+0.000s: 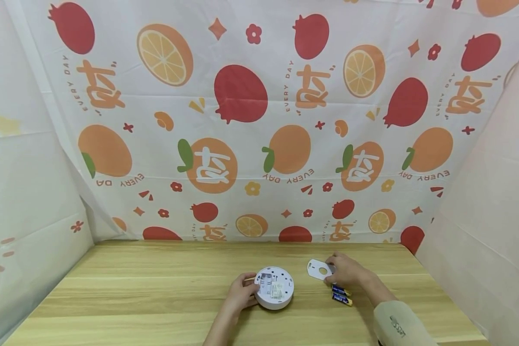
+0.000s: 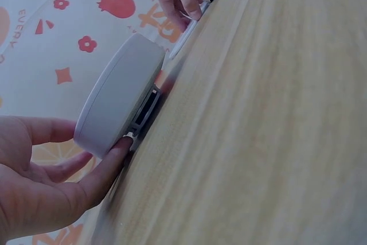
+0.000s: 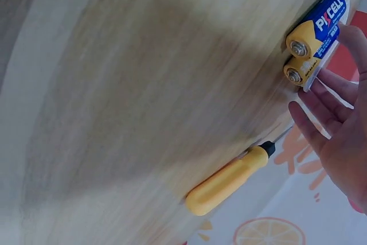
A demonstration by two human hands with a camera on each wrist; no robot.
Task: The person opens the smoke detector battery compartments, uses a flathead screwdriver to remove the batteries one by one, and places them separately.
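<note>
At the front middle of the table is a round white device (image 1: 281, 288), shaped like a smoke alarm, its face with a battery compartment and label turned up. My left hand (image 1: 241, 293) grips its left side; in the left wrist view the fingers (image 2: 54, 130) and thumb hold its edge. To the right, my right hand (image 1: 347, 270) pinches the edge of a flat white mounting plate (image 1: 315, 270) with a round hole. Just below that hand lie two blue and yellow batteries (image 1: 341, 299), side by side; in the right wrist view the batteries (image 3: 312, 32) overlap the plate.
A screwdriver (image 3: 226, 182) with a yellow handle lies on the wooden table in the right wrist view; the right hand and arm hide it in the head view. Behind the table (image 1: 147, 288) hangs a fruit-printed cloth (image 1: 277, 197), with pale cloths at both sides.
</note>
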